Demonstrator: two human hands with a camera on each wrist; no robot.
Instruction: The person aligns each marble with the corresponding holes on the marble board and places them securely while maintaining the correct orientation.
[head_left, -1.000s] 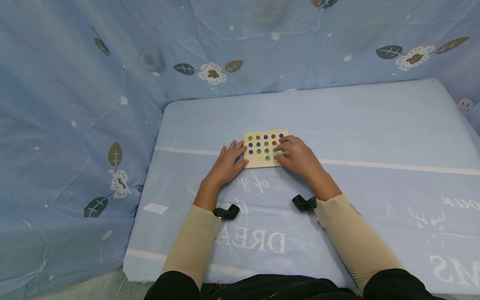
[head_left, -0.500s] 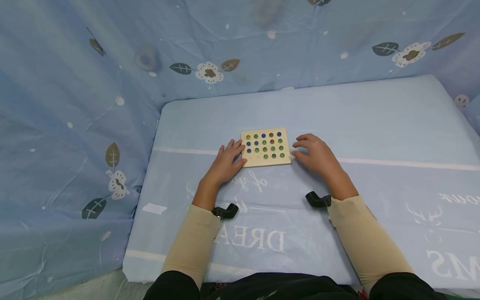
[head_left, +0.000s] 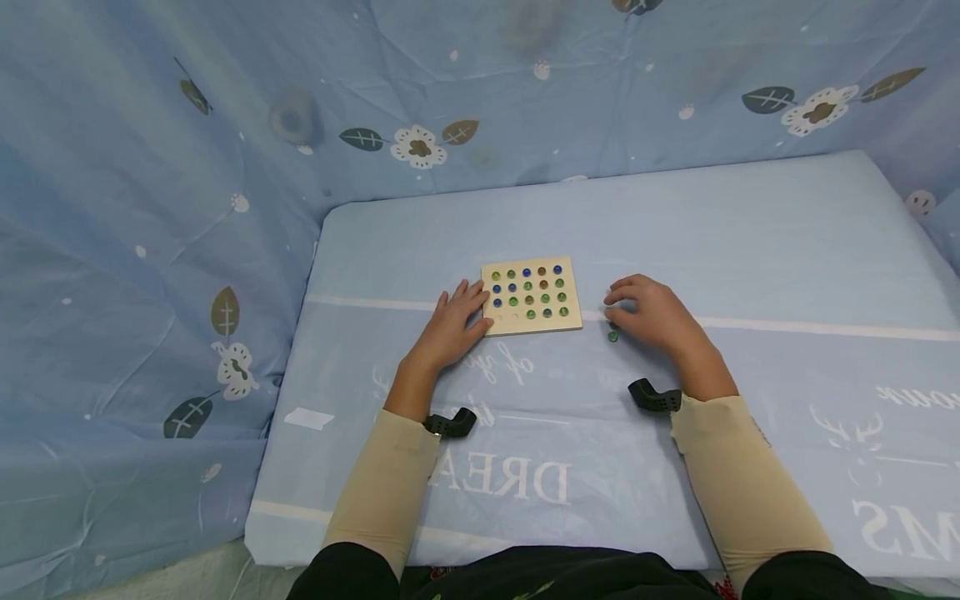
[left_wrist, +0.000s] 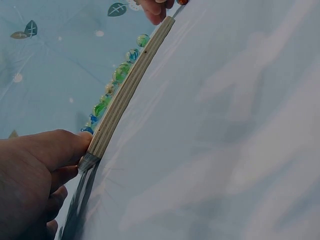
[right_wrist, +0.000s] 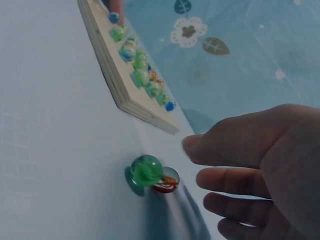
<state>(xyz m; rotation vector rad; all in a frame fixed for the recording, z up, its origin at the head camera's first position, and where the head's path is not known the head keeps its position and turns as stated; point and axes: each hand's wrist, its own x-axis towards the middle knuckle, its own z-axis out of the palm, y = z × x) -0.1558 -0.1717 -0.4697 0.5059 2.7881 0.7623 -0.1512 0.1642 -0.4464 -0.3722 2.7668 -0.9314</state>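
A pale wooden board (head_left: 536, 326) with rows of round hollows lies flat on the covered table, most of its hollows filled with green, blue and brownish glass marbles (head_left: 528, 286). Two hollows at its lower left hold no marble. My left hand (head_left: 450, 327) rests at the board's left edge, fingers extended and thumb near the corner. To the right of the board, my right hand (head_left: 651, 312) hovers with loosely bent fingers, holding nothing. Just beside its fingertips a green marble (right_wrist: 146, 170) and a clear marble with a red-orange swirl (right_wrist: 168, 181) lie on the cloth, close together.
A blue patterned cloth (head_left: 592, 108) hangs behind and to the left of the table. White tape (head_left: 311, 417) is stuck on the table cover (head_left: 510, 417) at the left. Both wrists carry black camera mounts (head_left: 453, 422).
My right hand has moved off the board to the right, uncovering its right-hand marbles. A green loose marble now shows by that hand. The left hand stays at the board's edge.
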